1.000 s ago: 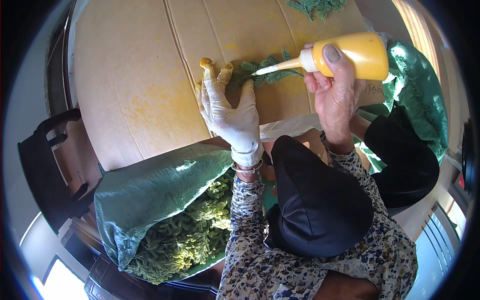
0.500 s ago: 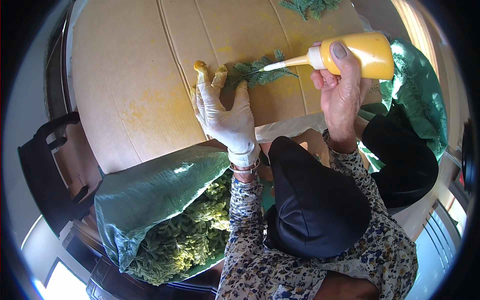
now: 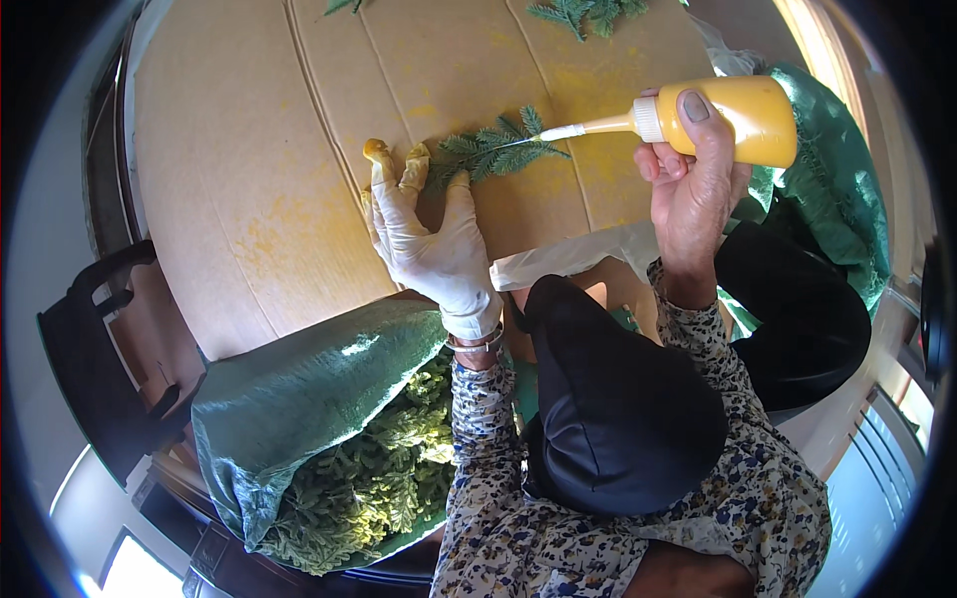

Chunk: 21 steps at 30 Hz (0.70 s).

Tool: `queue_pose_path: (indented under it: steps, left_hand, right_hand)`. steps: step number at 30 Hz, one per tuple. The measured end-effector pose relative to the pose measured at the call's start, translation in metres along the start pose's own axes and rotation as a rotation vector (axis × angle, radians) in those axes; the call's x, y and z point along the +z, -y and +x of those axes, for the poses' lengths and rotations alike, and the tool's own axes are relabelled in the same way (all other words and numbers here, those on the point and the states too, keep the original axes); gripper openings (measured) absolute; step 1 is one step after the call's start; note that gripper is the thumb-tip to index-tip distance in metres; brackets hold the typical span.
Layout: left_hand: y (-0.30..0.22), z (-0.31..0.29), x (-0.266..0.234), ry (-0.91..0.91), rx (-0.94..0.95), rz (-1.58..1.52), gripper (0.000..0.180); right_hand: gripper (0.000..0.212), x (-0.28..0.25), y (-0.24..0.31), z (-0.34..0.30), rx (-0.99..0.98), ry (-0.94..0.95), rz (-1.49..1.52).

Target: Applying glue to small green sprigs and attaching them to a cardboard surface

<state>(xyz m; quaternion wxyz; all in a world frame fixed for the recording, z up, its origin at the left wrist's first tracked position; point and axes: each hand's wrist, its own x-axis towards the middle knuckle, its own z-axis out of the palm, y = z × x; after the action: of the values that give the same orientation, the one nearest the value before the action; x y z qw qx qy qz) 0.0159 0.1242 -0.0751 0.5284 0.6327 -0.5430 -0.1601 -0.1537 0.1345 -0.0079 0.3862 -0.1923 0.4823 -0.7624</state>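
Observation:
My left hand (image 3: 429,244), in a white glove with yellow-stained fingertips, holds the left end of a small green artificial fir sprig (image 3: 488,151) against a cardboard sheet (image 3: 229,130). The thumb and fingers straddle the sprig's base, and its exact grip there is partly hidden. Bare, my right hand (image 3: 693,184) is wrapped round a squeeze bottle (image 3: 753,120) of yellow liquid, tipped on its side with the thumb on top. The bottle's long nozzle points left, its whitish tip at the sprig's right part. A thin pale line shows along the sprig's stem.
More green sprigs (image 3: 588,12) lie at the cardboard's far edge, and yellow smears mark its surface. Below left, a green sack (image 3: 289,389) gapes open over many fir sprigs (image 3: 369,478). Another green sack (image 3: 832,189) sits at right. A dark chair (image 3: 90,359) stands at left.
The nozzle tip has shifted along the sprig toward its right end as the bottle moved right. My left hand keeps its hold; the whole view has shifted slightly.

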Motion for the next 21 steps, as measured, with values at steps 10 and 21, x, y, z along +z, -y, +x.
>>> queue_pose_path:
  steps: [10, 21]
  left_hand:
    - [-0.006, 0.0, 0.004, -0.011, -0.044, -0.074, 0.069]
    - [-0.007, -0.001, 0.007, -0.013, -0.026, -0.141, 0.068]
  right_hand:
    - [0.012, -0.014, 0.005, 0.002, -0.026, -0.037, -0.009]
    - [0.015, -0.031, 0.011, -0.001, -0.032, -0.162, -0.012]
